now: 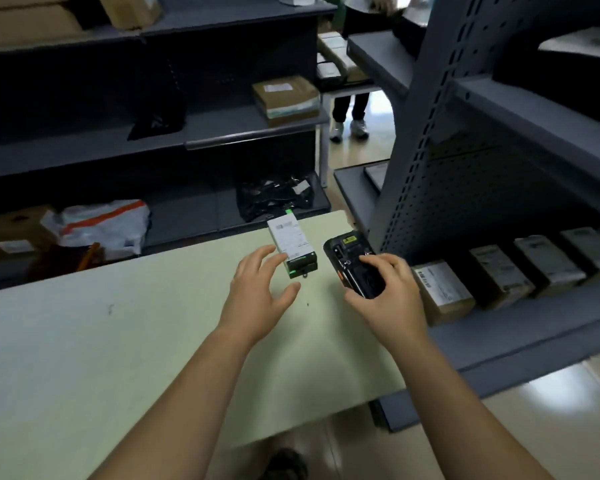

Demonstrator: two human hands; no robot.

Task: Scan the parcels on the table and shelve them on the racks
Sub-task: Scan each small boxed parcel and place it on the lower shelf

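Toward far right corner of pale green table (118, 341), logged one small parcel (291, 245) lying flat, white label up, dark near end with green marking. Sat just beside scanner (350, 261), narrow gap between.

Found left hand (257, 292) open, fingers spread and nearly straight, tips reaching over parcel's near left corner; could not tell whether touching. Found right hand (388, 292) clamped on scanner, fingers curled over its back, thumb at near end; could not tell whether resting on table or lifted a little.

Judged step as reach for parcel ahead of scan. Judged parcel as stiff boxy carton, likely light, fine for one hand. Looked smooth on label face, so possibly a bit slippery. Advised pinching across the two long sides near the middle, thumb one side, fingers other, keeping label uncovered for scanner. Spotted small bit sticking out at near end, too blurred to name; advised keeping fingers off it.

Noted grey rack (430, 133) at right, low shelf holding row of brown boxes (444, 292) just beside table. Noted second rack (222, 133) behind table with more packages. Guessed either as shelving target, could not tell which.
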